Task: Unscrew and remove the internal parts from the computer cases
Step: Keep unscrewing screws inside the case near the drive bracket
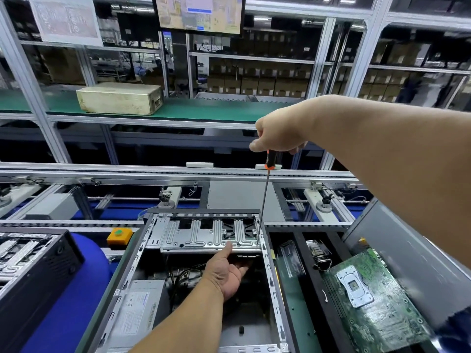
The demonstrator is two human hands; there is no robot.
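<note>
An open computer case [142, 253] lies in front of me with a silver drive bracket [204, 235] across its far end. My right hand [277, 131] grips the orange-and-black handle of a long screwdriver [265, 197] held upright, its tip down at the bracket's right edge. My left hand [226, 273] reaches into the case, thumb pressed on the bracket's front edge and fingers tucked under it. A grey power supply [137, 309] sits in the case's near left corner, with black cables beside it.
A green motherboard [372, 304] leans in a black tray at right. A second black case [33, 266] stands at left beside a blue drum [81, 284]. An orange block with a green button [119, 235] sits by the conveyor rails. A beige box [119, 98] lies on the far green shelf.
</note>
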